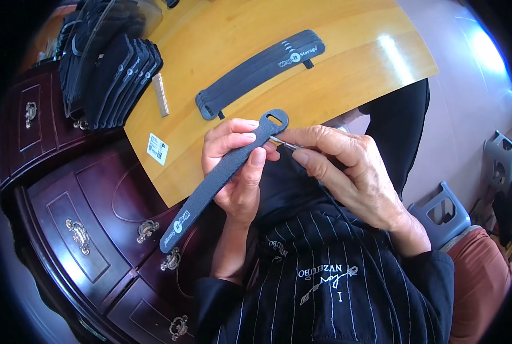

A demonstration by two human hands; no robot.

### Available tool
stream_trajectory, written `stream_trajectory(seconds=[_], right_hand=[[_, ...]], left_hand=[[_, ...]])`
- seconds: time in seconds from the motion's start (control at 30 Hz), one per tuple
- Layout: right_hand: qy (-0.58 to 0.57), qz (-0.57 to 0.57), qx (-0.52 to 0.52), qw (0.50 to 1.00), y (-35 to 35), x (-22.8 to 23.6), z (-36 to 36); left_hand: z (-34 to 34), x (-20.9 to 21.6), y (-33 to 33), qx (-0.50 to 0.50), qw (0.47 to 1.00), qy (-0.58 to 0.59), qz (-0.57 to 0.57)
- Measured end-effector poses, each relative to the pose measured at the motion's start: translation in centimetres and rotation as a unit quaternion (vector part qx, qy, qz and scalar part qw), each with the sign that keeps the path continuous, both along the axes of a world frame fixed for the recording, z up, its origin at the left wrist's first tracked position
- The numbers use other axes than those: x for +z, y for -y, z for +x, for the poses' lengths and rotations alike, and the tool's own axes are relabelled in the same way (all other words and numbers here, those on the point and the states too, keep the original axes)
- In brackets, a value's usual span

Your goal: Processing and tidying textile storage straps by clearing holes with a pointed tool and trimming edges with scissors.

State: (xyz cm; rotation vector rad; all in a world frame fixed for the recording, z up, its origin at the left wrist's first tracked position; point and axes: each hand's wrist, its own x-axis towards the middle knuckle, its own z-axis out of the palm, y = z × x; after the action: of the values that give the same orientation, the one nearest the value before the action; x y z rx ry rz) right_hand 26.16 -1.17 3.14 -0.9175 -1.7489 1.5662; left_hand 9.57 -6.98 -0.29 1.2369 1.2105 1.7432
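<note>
My left hand (236,166) pinches a dark grey hook-and-loop storage strap (210,189) between thumb and fingers. Its rounded end with an oblong slot points up and away, while the printed end hangs down to the left. Closed around a slim, silvery metal tool (290,145), my right hand (348,169) brings its tip to the strap's edge just below the slotted end. Most of this tool is hidden by the fingers, so its kind is unclear. Beyond both hands, a stack of similar grey straps (256,71) lies on the wooden table.
At the far left stand several bundled dark straps (124,80), partly behind a clear sheet. A narrow strip (161,94) and a white label (157,149) lie on the yellow tabletop (359,80). Dark red drawers (90,223) fill the left; grey plastic stools (439,215) stand right.
</note>
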Motion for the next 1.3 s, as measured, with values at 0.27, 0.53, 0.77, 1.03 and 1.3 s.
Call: stream_trajectory(seconds=[0.27,0.53,0.77,1.03,1.3], right_hand=[[0.010,-0.136,0.056,0.989,-1.1,0.8,0.8],[-0.168,-0.453,0.029,0.875,-0.6,0.3,0.6],[0.039,0.134,-0.107,0.984,-0.2,-1.3,-0.8],[0.025,0.151,-0.020,0.988,-2.5,0.0,1.8],[0.023,0.178,0.002,0.984,-1.9,1.9,2.2]], left_hand=[[-0.2,0.1,0.0,-0.006,0.995,-0.098,-0.002],[-0.8,1.0,-0.3,0.031,0.892,-0.418,0.169],[-1.1,4.4,-0.2,-0.085,0.717,-0.690,0.052],[0.0,2.6,-0.4,-0.055,0.965,-0.242,0.082],[0.7,2.7,-2.1,-0.074,0.987,0.145,0.005]])
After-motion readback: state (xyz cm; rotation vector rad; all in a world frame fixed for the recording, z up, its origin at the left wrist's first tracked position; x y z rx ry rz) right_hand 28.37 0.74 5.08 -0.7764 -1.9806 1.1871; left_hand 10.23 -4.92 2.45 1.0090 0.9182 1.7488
